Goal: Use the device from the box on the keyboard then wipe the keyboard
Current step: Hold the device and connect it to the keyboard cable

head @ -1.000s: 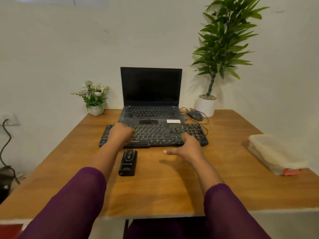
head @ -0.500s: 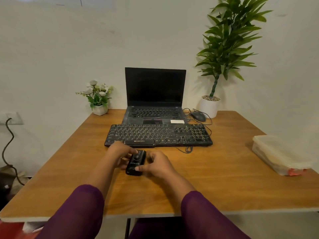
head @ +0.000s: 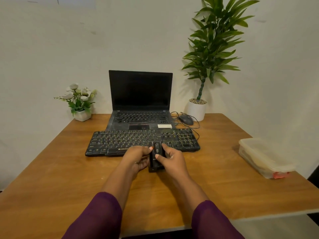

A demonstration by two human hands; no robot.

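Both hands and the device (head: 156, 156) have shifted rightward and towards the keyboard (head: 131, 140) since half a second ago, when the device was held low over the counter (head: 69, 178) in front of the space bar.

The left hand (head: 138, 156) grips the device from its left side, thumb tip at its upper edge. The right hand (head: 172, 159) grips it from the right, thumb laid across the top face and fingers curled round the far side. The device's far end overlaps the keyboard's near edge, right of the space bar. Whether it touches the keys cannot be told.

Progress, as judged: the device is out of the box (head: 264, 157) and in hand, so the fetching step is done. Its use on the keys appears to be only beginning. Wiping remains, and no cloth is plainly in view. An orange-red item shows through the box's near corner, its nature unclear.

Appearance: the device is a black oblong body with an oval control on its top face. The keyboard is black with orange legends and looks dusty. It lies just in front of an open laptop (head: 140, 100).
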